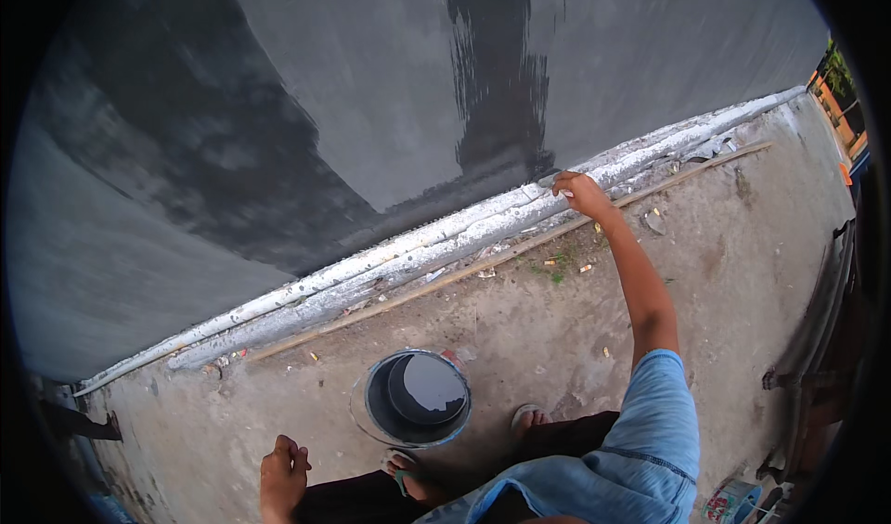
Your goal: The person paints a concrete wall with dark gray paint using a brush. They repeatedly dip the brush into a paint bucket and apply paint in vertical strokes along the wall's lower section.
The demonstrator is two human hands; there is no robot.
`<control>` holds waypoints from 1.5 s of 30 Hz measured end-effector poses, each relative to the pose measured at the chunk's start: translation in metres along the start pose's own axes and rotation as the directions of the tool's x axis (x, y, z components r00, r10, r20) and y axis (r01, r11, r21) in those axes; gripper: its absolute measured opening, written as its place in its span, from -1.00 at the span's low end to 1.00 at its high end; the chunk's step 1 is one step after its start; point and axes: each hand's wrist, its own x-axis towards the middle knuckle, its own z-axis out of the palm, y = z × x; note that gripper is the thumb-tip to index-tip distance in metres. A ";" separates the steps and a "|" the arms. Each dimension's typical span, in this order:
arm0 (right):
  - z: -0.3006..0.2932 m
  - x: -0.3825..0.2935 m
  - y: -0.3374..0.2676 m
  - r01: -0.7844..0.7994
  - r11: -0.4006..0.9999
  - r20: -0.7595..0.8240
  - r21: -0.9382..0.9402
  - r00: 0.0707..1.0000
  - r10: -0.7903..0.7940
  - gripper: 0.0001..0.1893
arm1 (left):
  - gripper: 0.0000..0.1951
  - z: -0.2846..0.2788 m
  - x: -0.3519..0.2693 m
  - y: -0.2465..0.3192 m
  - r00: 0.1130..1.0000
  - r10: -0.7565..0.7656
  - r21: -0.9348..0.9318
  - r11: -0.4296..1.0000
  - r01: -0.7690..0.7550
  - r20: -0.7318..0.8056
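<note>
My right hand (583, 194) reaches to the foot of a grey wall (369, 71) and grips what looks like a paintbrush (548, 179), mostly hidden by my fingers. Its head meets the wall just above a white pipe (418, 236). Dark wet-looking coating (498, 85) runs up the wall from there, with streaky brush edges. A wider dark patch (230, 141) covers the wall to the left. My left hand (284, 479) hangs low at the left, fingers loosely curled, nothing visible in it. Between the hands stands a bucket (379, 423) with dark, reflective liquid inside.
A long wooden strip (431, 289) lies along the wall base, with litter and small weeds (557, 273) beside it. My sandalled feet (532, 418) stand on the concrete ground (515, 343) close to the bucket. A smaller paint-stained bucket (731, 502) is at the lower right.
</note>
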 end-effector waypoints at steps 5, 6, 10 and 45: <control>-0.005 -0.003 -0.012 0.018 0.991 -0.270 0.134 0.963 0.019 -0.65 | -0.82 0.000 -0.005 -0.004 0.998 0.056 0.014 0.998 -0.056 -0.016; -0.009 -0.009 -0.014 0.015 0.992 -0.241 0.124 0.970 0.016 -0.66 | -0.77 0.000 -0.005 -0.002 1.000 0.008 -0.004 1.000 -0.008 -0.012; -0.003 -0.004 -0.001 -0.013 0.997 -0.093 0.075 0.995 0.020 -0.67 | -0.82 0.006 0.002 -0.016 0.997 0.064 0.014 0.998 -0.064 -0.030; -0.028 -0.043 -0.066 0.085 0.989 -0.245 -0.119 0.963 -0.113 -0.57 | -0.85 0.005 -0.011 -0.014 0.981 0.185 0.045 0.982 -0.182 -0.055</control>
